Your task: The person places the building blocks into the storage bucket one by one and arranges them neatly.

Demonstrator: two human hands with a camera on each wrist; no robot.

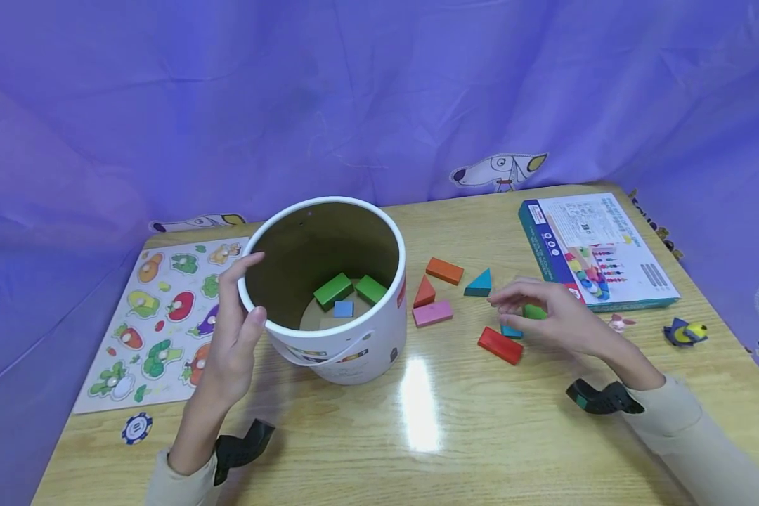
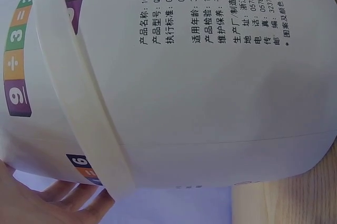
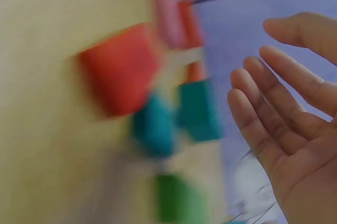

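A white bucket with a handle holds two green blocks and a small blue block. My left hand is at the bucket's left side, thumb and index finger extended by the rim. In the left wrist view its fingers lie beside the printed bucket wall. My right hand hovers over loose blocks with nothing visible in its grasp. Under and around it are a green block, a partly hidden blue block and a red block. The right wrist view shows its fingers apart from the blurred blocks.
Between bucket and right hand lie orange, red-orange, pink and blue blocks. A toy box stands back right, small figures before it. A vegetable puzzle board and a poker chip are left.
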